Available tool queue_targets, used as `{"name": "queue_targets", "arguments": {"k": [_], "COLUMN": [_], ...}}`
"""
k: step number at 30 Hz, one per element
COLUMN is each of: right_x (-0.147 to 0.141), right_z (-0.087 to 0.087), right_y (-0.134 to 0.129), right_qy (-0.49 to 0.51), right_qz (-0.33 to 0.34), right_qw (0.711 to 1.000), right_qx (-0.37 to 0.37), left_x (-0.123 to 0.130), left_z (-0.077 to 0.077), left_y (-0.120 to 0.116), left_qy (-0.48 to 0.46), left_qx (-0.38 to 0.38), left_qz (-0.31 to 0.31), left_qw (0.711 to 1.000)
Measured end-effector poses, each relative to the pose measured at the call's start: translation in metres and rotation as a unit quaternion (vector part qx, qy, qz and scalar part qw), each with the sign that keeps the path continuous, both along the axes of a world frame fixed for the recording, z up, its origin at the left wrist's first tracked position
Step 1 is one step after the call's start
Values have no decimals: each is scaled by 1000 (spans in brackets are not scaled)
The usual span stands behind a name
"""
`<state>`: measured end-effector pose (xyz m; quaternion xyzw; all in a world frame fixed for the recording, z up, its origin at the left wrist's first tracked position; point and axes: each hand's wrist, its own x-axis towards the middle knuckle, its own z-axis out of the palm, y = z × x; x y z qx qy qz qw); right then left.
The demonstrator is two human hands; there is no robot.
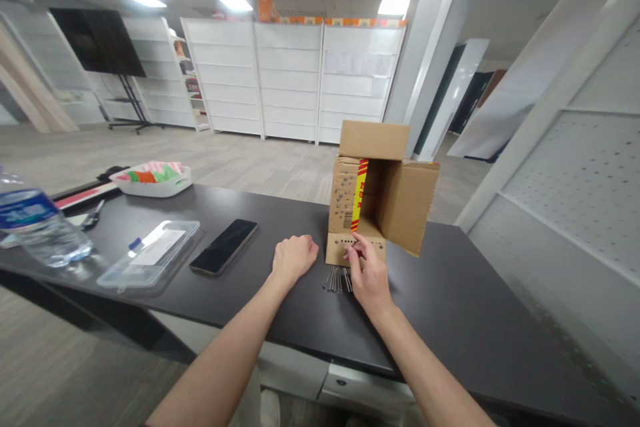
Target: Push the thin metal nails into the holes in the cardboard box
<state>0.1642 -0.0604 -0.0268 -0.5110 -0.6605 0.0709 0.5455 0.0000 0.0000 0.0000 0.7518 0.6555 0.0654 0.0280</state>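
— Where are your hands?
— My left hand [294, 259] rests fisted on the table [450, 300], holding nothing. My right hand [367, 273] pinches a nail at the box [376, 193], above the nails [338, 278].
— Any writing?
— The box's print is too small to read.

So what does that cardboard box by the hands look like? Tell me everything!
The cardboard box is plain brown and stands on the dark table with its flaps open. One flap sticks up, one swings out to the right, and one lies flat toward the person, punched with small holes. A red and yellow tape strip runs down its left edge. The right hand touches the flat flap, beside some thin nails.
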Motion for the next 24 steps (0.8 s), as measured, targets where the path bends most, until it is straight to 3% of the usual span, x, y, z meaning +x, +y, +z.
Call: {"name": "queue_targets", "arguments": {"k": [10, 17, 24], "right_x": [2, 1, 1], "right_z": [-2, 3, 7], "right_y": [3, 2, -1], "right_qy": [-24, -42, -52], "right_qz": [-34, -9, 17], "right_qw": [998, 997, 997], "right_qx": [37, 67, 51], "left_x": [-1, 0, 1], "left_z": [-2, -1, 1], "left_y": [1, 0, -1], "left_qy": [4, 9, 6], "left_qx": [8, 10, -2], "left_qz": [-2, -3, 4], "left_qw": [1000, 1000, 1000]}}
